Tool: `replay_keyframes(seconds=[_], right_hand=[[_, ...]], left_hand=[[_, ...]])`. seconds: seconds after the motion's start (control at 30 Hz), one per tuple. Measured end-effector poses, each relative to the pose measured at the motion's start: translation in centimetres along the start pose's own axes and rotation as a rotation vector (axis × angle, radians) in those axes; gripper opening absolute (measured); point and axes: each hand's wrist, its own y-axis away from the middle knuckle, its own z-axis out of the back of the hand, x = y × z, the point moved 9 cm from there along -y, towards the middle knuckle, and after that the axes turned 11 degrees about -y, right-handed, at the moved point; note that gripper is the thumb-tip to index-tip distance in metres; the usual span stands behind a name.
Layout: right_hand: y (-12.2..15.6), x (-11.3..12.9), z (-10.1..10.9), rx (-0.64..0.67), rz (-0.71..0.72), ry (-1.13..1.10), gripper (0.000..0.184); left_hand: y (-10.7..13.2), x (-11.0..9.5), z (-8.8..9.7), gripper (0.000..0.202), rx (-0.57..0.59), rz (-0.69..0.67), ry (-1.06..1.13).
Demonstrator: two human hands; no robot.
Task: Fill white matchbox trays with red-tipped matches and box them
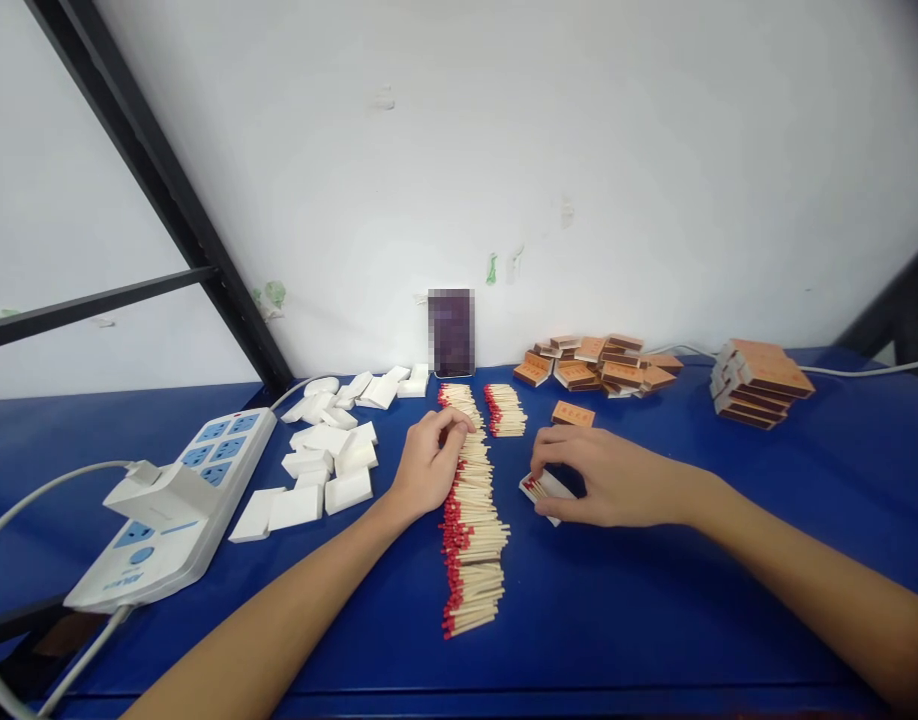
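Observation:
A long row of red-tipped matches (472, 530) lies down the middle of the blue table (639, 620). My left hand (427, 465) rests on the row's upper part, fingers curled and pinching some matches. My right hand (616, 478) is closed on a small white tray of matches (543, 489) just right of the row. A shorter bunch of matches (505, 410) lies behind, beside a single orange matchbox (573, 413).
White inner trays (325, 470) are scattered at the left, next to a white power strip (175, 500) with a plugged cable. Orange matchboxes are heaped (600, 365) at the back and stacked (759, 384) at the right. A dark card (451, 332) leans on the wall.

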Motion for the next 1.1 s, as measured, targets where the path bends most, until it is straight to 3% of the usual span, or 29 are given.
replay_keyframes(seconds=[0.2, 0.33, 0.53, 0.83, 1.0, 1.1], right_hand=[[-0.1, -0.2, -0.8, -0.018, -0.002, 0.187, 0.045], [-0.1, 0.0, -1.4, -0.009, 0.009, 0.245, 0.033], [-0.1, 0.5, -1.7, 0.007, 0.052, 0.106, 0.009], [-0.2, 0.6, -1.7, 0.005, 0.117, 0.035, 0.011], [-0.2, 0.7, -1.7, -0.016, 0.106, 0.000, 0.010], [0.0, 0.8, -1.7, -0.015, 0.121, -0.009, 0.020]], left_hand=[[0.0, -0.4, 0.2, 0.024, -0.003, -0.017, -0.006], [-0.1, 0.2, 0.2, 0.024, -0.004, 0.043, 0.038], [-0.3, 1.0, 0.2, 0.023, -0.012, 0.107, 0.124], [-0.2, 1.1, 0.2, 0.024, -0.007, 0.109, 0.112], [-0.2, 0.8, 0.8, 0.025, -0.060, 0.105, 0.130], [-0.1, 0.7, 0.9, 0.025, -0.068, 0.106, 0.134]])
